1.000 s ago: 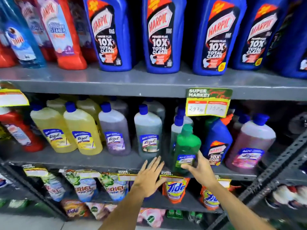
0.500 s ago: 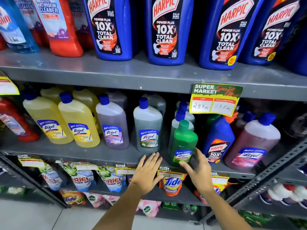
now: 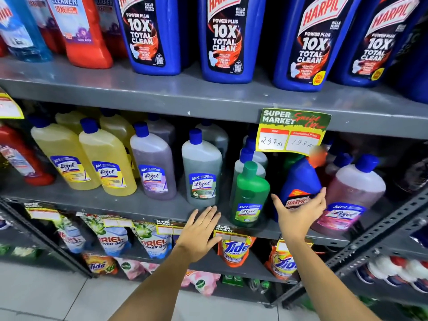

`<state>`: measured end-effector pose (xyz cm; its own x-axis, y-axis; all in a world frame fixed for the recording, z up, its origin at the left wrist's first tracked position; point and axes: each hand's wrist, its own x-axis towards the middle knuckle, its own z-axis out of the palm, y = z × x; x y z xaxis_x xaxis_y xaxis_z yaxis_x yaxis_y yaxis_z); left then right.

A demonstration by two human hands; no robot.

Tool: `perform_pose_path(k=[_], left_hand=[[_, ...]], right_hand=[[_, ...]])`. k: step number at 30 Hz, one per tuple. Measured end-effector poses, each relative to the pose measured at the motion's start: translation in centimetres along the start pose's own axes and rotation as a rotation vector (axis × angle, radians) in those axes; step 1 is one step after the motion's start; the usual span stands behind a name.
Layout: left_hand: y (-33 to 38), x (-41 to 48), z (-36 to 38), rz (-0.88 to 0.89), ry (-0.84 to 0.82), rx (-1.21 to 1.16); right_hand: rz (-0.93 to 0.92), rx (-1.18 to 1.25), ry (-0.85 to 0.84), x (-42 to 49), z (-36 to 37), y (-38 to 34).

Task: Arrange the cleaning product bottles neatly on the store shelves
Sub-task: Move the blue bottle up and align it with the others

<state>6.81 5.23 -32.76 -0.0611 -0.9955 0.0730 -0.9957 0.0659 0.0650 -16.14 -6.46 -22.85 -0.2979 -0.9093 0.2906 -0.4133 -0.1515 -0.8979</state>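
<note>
Head view
Top shelf [image 3: 208, 96]: four large blue Harpic bottles [image 3: 221, 38] in the front row; left of them one red cleaner bottle [image 3: 81, 31] and one pale blue bottle [image 3: 20, 35].
Middle shelf [image 3: 115, 205], front row: two yellow Lizol bottles [image 3: 107, 161], one purple Lizol bottle [image 3: 154, 165], one grey-green Lizol bottle [image 3: 202, 172], one green Lizol bottle [image 3: 250, 195], one small blue Harpic bottle [image 3: 300, 181], one pink Lizol bottle [image 3: 352, 193]. More bottles stand behind; their count is unclear.
Far left: one red bottle [image 3: 20, 156].
Price tag [image 3: 293, 133]: one, hanging from the top shelf edge.
Left hand [image 3: 199, 230]: open, fingers spread, empty, at the middle shelf edge below the grey-green bottle.
Right hand [image 3: 301, 212]: open, holding nothing, just in front of the small Harpic, beside the green bottle; contact unclear.
Lower shelf: three Ariel pouches [image 3: 111, 242], two Tide pouches [image 3: 234, 249].
</note>
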Motion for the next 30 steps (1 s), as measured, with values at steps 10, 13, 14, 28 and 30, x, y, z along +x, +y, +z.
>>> perform_pose_path(k=[10,13,14,28,30], left_hand=[[-0.2,-0.2,-0.1,0.032,0.036,-0.002],[0.2,-0.3,-3.1,0.122,0.156,0.005],[0.6,-0.2,-4.8,0.154,0.235,0.000],[6.9,7.9,-32.2,0.082,0.763,-0.086],[6.9,8.5,-32.3,0.053,0.694,-0.002]], right_hand=[[0.199,0.103,0.077,0.5,0.4,-0.1],[0.116,0.088,0.062,-1.1,-1.8,-0.7],[0.088,0.085,0.051,-1.8,-2.8,-0.9],[-0.391,0.398,0.118,0.7,-15.5,-17.5],[-0.445,0.373,0.181,2.9,-16.2,-20.8]])
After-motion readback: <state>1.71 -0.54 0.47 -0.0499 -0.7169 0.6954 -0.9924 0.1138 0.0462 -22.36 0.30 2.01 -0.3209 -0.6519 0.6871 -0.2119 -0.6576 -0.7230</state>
